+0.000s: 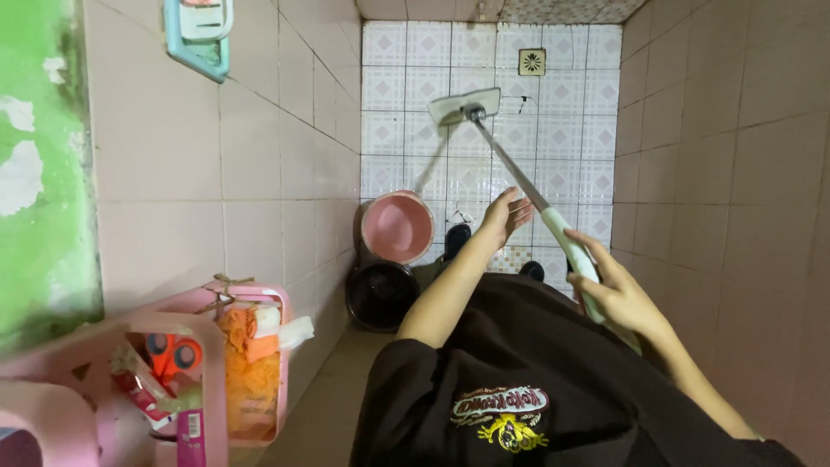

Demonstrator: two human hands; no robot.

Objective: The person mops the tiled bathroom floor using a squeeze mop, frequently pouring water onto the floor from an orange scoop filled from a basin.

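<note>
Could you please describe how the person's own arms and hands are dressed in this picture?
Both are bare: the left hand and right hand wear no gloves, rings or watch that show. A loose black short-sleeved shirt with a printed chest emblem covers the upper arms only.

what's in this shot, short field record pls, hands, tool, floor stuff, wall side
left hand: open, fingers beside the mop handle, grip not clear
right hand: closed around the handle's pale grip
mop: flat head on the white tiled floor
buckets: pink bucket above a dark bucket, by the left wall
pink basket: bottom left, holds cloths
</note>
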